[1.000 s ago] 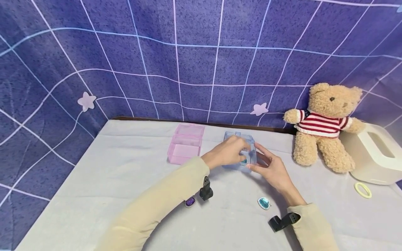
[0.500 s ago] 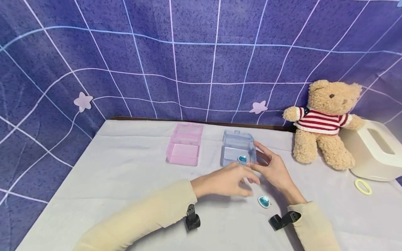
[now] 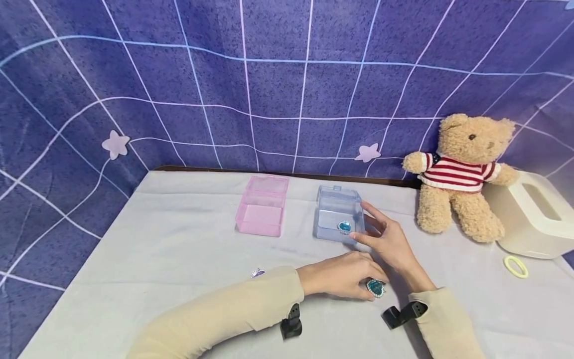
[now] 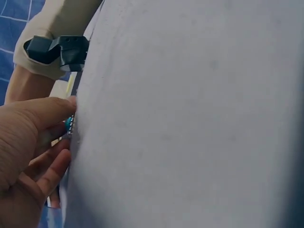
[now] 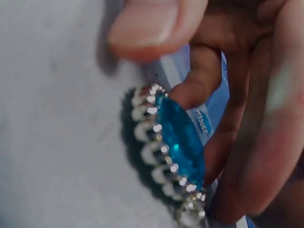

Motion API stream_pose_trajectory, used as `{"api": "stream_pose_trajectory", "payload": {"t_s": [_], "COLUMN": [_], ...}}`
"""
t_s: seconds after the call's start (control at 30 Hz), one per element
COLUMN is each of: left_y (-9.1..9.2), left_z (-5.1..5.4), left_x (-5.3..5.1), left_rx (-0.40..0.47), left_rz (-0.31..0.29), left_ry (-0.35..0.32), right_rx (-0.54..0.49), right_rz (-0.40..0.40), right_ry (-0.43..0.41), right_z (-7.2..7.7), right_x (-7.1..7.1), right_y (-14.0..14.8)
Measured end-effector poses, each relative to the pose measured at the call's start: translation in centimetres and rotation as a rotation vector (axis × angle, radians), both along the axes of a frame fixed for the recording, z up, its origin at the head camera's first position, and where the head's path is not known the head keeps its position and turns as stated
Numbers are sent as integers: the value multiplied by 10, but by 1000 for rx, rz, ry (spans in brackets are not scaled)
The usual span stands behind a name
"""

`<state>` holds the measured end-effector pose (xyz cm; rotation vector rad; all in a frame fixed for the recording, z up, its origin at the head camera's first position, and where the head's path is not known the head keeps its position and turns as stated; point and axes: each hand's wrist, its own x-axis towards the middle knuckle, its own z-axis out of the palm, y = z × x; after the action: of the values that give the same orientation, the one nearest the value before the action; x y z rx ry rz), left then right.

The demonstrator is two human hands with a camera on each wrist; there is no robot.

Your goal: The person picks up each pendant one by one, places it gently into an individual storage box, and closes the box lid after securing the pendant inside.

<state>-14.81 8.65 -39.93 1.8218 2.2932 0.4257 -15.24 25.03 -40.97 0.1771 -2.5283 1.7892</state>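
My left hand point(image 3: 352, 274) has its thumb and fingers around a teal heart-shaped gem charm point(image 3: 375, 288) on the white cloth. In the right wrist view, the charm point(image 5: 183, 142) has a pearly, beaded rim and a small loop; the thumb point(image 5: 147, 33) stands apart from it, while a fingertip is close behind it. My right hand point(image 3: 390, 244) grips the right side of a clear blue plastic box point(image 3: 332, 232), its thumb at the front corner. The box's lid is tilted back, and another teal gem charm point(image 3: 344, 227) lies inside.
A pink plastic box point(image 3: 260, 224), lid tilted back, stands to the left. A lilac gem point(image 3: 257, 272) is partly hidden by my left sleeve. At the right are a teddy bear point(image 3: 462, 174), a cream container point(image 3: 533, 224) and a yellow ring point(image 3: 515, 267). A purple curtain point(image 3: 224, 99) hangs behind.
My left hand has withdrawn from inside the blue box, leaving a teal charm there, and moved down and right to the other teal charm. My right hand has stayed on the box.
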Motion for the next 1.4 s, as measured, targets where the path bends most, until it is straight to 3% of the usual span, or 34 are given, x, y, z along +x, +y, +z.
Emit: {"api": "stream_pose_trajectory", "payload": {"t_s": [0.37,0.67,0.9,1.17,1.4], "left_y": [1,0,-11,-23,-31], "left_z": [-9,-5,3,16,42], "left_x": [-1,4,7,-1,-18], "left_rx": [40,4,-5,45,131], "left_rz": [-8,-31,-36,-36,44], "left_ry": [-13,85,78,63,24], "right_rx": [17,-21,-32,-1,-23], "right_rz": [-7,-10,-3,-6,5], "right_ry": [-16,-8,2,25,23], "right_z": [-1,-3,-3,-1,-2], "right_x": [0,1,1,0,-1], "right_y": [-2,-1,-1,0,2]}}
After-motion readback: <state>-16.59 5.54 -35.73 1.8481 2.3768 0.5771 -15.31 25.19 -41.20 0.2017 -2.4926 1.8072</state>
